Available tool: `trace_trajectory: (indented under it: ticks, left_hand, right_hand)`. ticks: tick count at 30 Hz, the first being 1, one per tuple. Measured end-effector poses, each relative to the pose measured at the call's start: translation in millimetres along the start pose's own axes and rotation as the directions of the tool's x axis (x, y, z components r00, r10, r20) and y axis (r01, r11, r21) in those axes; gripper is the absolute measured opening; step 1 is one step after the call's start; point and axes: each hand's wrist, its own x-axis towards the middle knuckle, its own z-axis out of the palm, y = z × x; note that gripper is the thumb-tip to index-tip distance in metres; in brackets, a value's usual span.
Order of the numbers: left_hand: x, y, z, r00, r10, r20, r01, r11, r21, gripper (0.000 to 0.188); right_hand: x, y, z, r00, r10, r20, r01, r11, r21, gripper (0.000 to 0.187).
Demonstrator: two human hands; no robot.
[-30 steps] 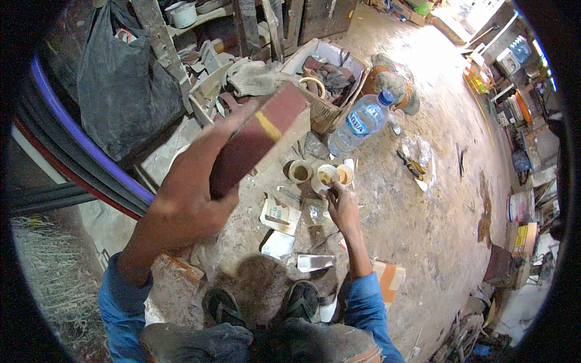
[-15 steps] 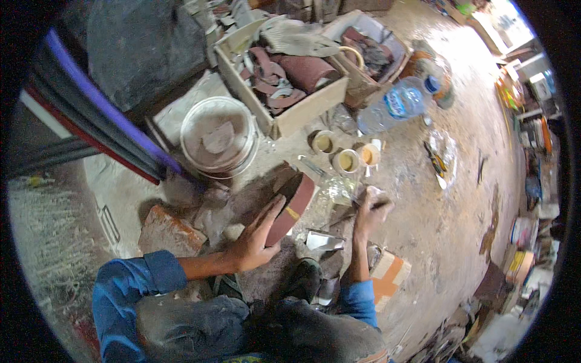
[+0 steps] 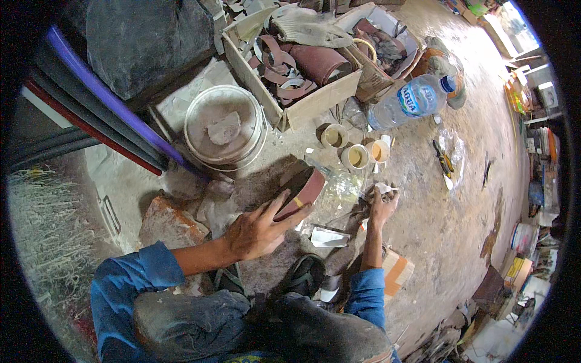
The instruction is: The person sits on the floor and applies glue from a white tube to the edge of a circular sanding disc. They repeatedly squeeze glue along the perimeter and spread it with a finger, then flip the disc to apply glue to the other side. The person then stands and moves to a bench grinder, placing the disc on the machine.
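Observation:
My left hand [image 3: 260,233] has its fingers and thumb around the near side of a reddish-brown sanding belt [image 3: 302,196], a loop with a small yellow mark. The belt is tilted above the floor between my feet and the lidded bucket. To the right, my right hand [image 3: 382,207] pinches a small crumpled white piece [image 3: 384,188], paper or cloth, close to the floor. Beside it lies a clear plastic sheet [image 3: 342,186] with pale smears. Just beyond are three small cups, a beige one [image 3: 334,137], a yellowish one [image 3: 355,157] and an orange-tinted one [image 3: 379,151].
A dusty white bucket [image 3: 253,142] stands left of a carton [image 3: 324,103] of used sanding belts topped by a glove [image 3: 308,27]. A water bottle [image 3: 387,112] lies by the cups. Yellow-black pliers [image 3: 445,160] lie farther right; a broken brick [image 3: 169,224] is at left.
The sanding belt has tipped lower, and the left hand's fingers have spread along it. My right hand has come slightly nearer; the white piece shows more clearly. The whole view has shifted a little.

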Motion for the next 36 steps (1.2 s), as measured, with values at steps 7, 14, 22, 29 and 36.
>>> trace_trajectory:
  ticks: [7, 14, 22, 29, 36]
  left_hand:
    - [-3.2, -7.3, 1.3, 0.999, -0.053, 0.008, 0.053, 0.997, -0.062, 0.1]
    - [-6.1, -4.8, -1.9, 0.998, -0.041, 0.047, 0.045, 0.994, -0.099, 0.103]
    - [-6.3, -2.8, -4.5, 0.965, -0.26, 0.041, 0.26, 0.912, -0.318, 0.093]
    - [-1.9, -21.0, -13.9, 0.998, -0.015, -0.066, 0.007, 0.994, -0.112, 0.075]
    - [3.8, -23.3, -17.7, 1.0, 0.029, -0.002, -0.029, 0.991, 0.128, 0.052]
  right_hand:
    - [-0.5, -2.0, -5.6, 0.996, -0.005, -0.087, -0.004, 0.995, -0.104, 0.033]
    - [-38.2, -91.9, -15.5, 0.967, -0.091, -0.236, 0.054, 0.986, -0.159, 0.03]
    - [-106.7, -164.4, -14.5, 0.99, -0.083, 0.115, 0.065, 0.986, 0.155, 0.035]
    - [-172.3, -194.9, -32.4, 0.893, -0.115, 0.435, -0.029, 0.95, 0.31, 0.042]
    - [-174.6, -182.9, -7.3, 0.827, -0.222, 0.517, 0.093, 0.96, 0.263, 0.039]
